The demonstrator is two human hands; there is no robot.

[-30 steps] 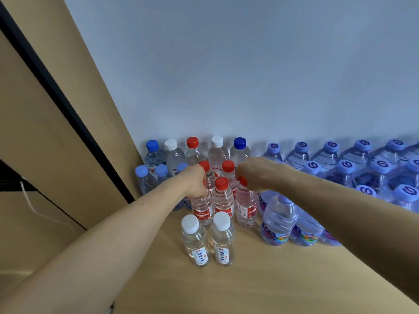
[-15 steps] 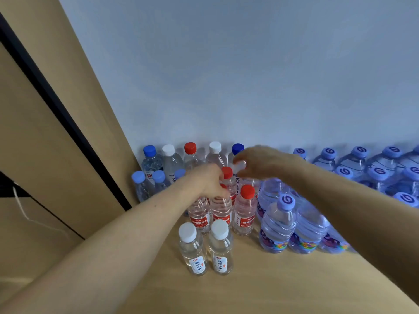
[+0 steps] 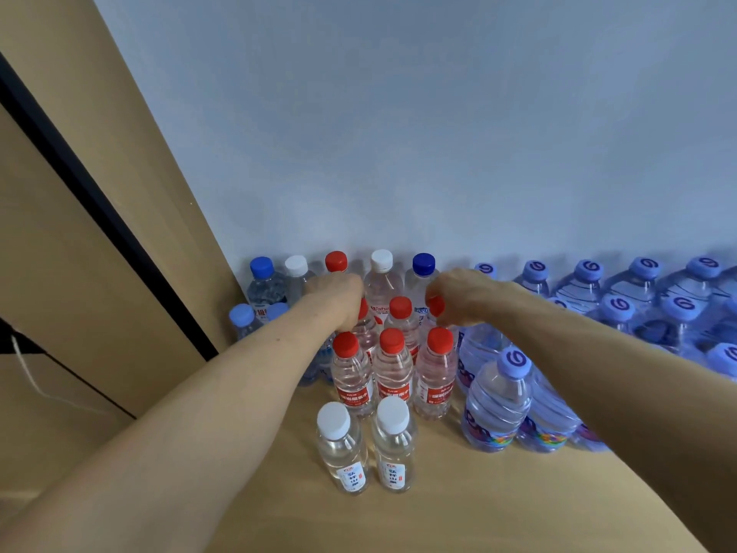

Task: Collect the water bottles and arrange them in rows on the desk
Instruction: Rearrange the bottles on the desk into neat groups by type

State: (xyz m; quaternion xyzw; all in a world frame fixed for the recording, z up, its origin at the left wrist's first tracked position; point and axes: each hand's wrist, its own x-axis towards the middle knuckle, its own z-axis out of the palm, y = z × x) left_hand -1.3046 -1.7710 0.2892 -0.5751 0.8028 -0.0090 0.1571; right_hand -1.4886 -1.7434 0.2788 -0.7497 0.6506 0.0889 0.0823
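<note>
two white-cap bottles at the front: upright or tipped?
Upright. Both white-cap bottles stand on their bases on the desk, caps up, side by side.

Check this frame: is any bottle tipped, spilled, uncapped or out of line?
Nothing stands out. Every visible bottle stands upright and capped, with no water on the desk. The two white-capped bottles form a short front row. The left hand and right hand hide parts of the red-capped bottles.

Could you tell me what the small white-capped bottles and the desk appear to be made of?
The two white-capped bottles look like clear, glossy thin plastic: their contents show through, and the caps are matte opaque plastic. The desk looks like pale wood-grain laminate with a smooth satin finish; solid wood cannot be ruled out.
</note>
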